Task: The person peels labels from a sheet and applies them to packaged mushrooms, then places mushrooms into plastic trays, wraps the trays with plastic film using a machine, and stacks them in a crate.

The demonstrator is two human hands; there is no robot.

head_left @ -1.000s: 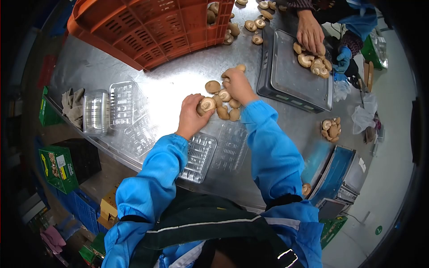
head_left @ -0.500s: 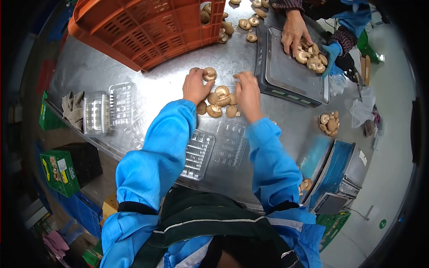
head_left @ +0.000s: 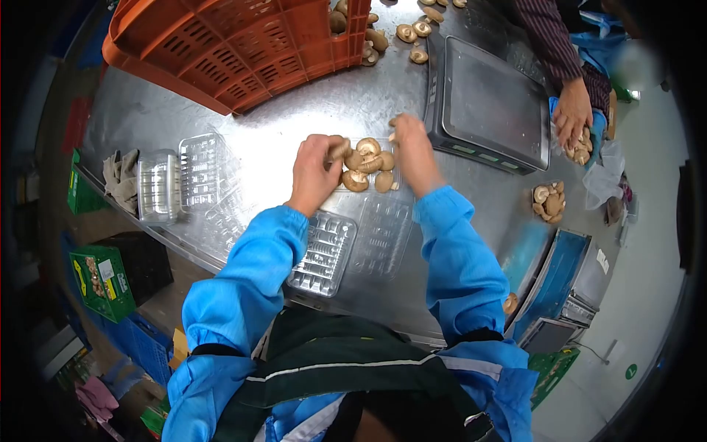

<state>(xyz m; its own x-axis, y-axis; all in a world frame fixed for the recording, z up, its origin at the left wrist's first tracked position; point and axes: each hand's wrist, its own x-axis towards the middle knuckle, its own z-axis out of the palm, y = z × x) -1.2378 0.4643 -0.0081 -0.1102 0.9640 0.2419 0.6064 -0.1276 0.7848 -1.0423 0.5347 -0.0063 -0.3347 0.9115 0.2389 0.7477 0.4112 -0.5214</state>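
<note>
Several brown shiitake mushrooms (head_left: 356,181) lie grouped in a clear plastic tray between my hands. At the group's left side, my left hand (head_left: 315,175) is closed around a mushroom (head_left: 339,149), slightly blurred. My right hand (head_left: 415,153) is on the other side, its fingers pinching what looks like a small mushroom (head_left: 392,136), mostly covered by the fingers. Nearer my body lie an empty clear tray (head_left: 324,254) and a flat clear lid or tray (head_left: 379,236).
An orange crate (head_left: 243,59) stands at the back left, with loose mushrooms (head_left: 406,32) beside it. A scale (head_left: 490,103) sits at right. Beyond it, a co-worker's hand (head_left: 573,110) rests on packed mushrooms. Stacked clear trays (head_left: 158,188) lie left; another mushroom pack (head_left: 549,201) lies right.
My left hand has moved slightly down and left with its mushroom; my right hand stays near the tray's right side. The co-worker's mushrooms have moved off the scale to the right.
</note>
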